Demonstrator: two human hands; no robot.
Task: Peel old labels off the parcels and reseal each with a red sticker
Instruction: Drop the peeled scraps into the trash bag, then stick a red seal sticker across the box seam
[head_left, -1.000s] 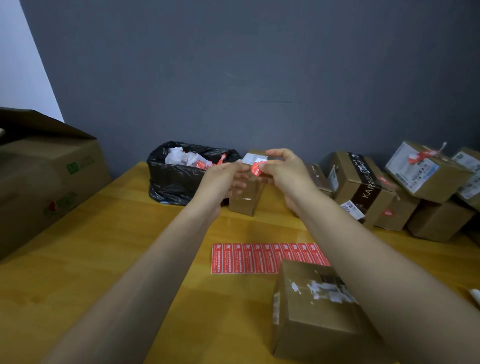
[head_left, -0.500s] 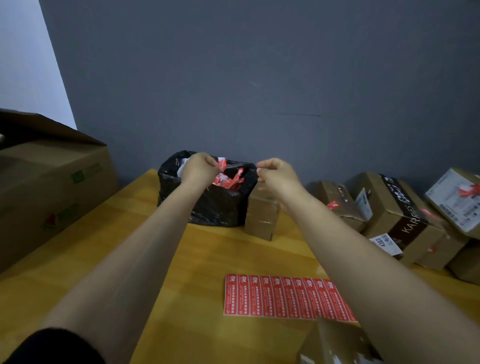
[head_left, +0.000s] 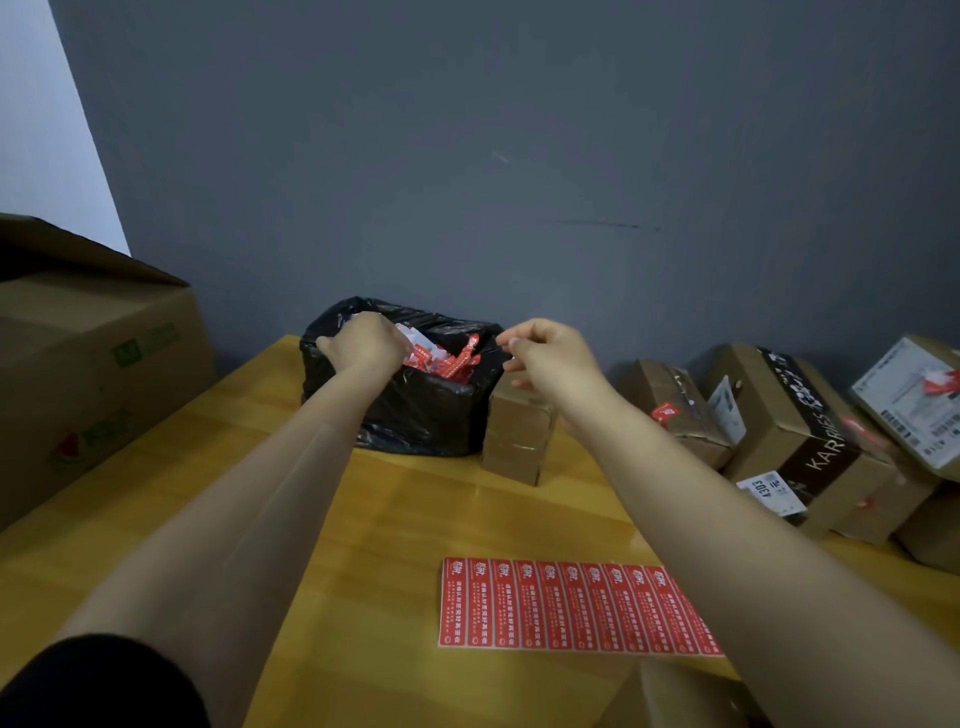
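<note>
My left hand (head_left: 363, 345) reaches over the black bin bag (head_left: 415, 415), its fingers curled down among the red and white label scraps (head_left: 449, 361); what they hold is hidden. My right hand (head_left: 545, 358) hovers beside the bag, above a small brown parcel (head_left: 519, 436), fingers loosely curled round nothing. A sheet of red stickers (head_left: 571, 605) lies flat on the wooden table (head_left: 389, 519) in front of me. The corner of another parcel (head_left: 675, 696) shows at the bottom edge.
Several parcels (head_left: 800, 441) with labels and red stickers are piled along the wall at the right. A large cardboard box (head_left: 93, 364) stands at the left. A grey wall closes off the back of the table.
Both hands held a peeled scrap between them a second ago. My left hand has moved left over the bin bag and lowered into it; my right hand has let go and loosened.
</note>
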